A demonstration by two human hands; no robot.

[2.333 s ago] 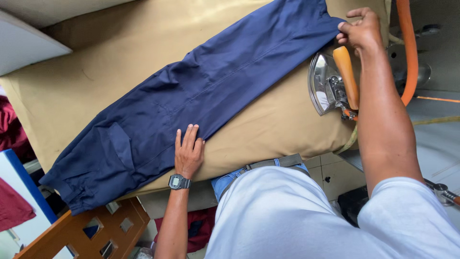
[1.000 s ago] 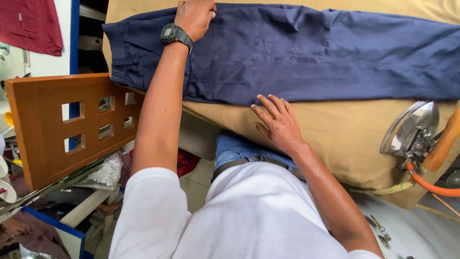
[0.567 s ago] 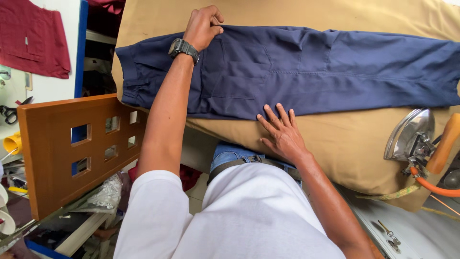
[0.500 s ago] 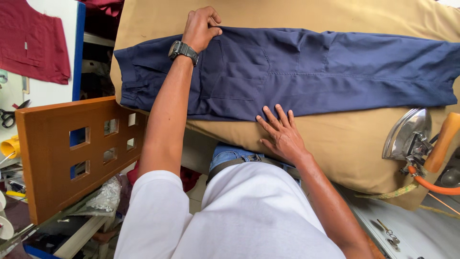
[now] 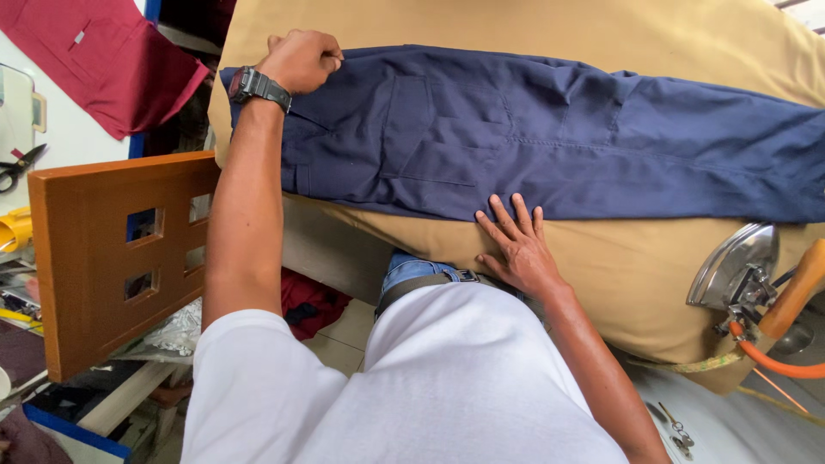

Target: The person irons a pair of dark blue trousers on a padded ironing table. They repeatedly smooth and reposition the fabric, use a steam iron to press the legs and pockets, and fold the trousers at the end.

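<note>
Navy blue trousers (image 5: 550,137) lie stretched flat along a tan padded ironing board (image 5: 516,26), waist end to the left. My left hand (image 5: 301,60), with a dark wristwatch, is closed on the cloth at the far edge near the waist. My right hand (image 5: 516,245) lies flat with fingers spread on the near edge of the trousers, partly on the tan cover. It holds nothing.
A metal iron (image 5: 739,271) with a wooden handle (image 5: 795,288) and an orange hose (image 5: 778,361) rests on its side at the board's right near edge. A brown wooden panel with square holes (image 5: 103,258) stands to the left. Red cloth (image 5: 112,60) hangs at top left.
My left hand slid left along the far edge toward the waist, still gripping the cloth. The right hand stayed flat on the near edge. The view shifted slightly.
</note>
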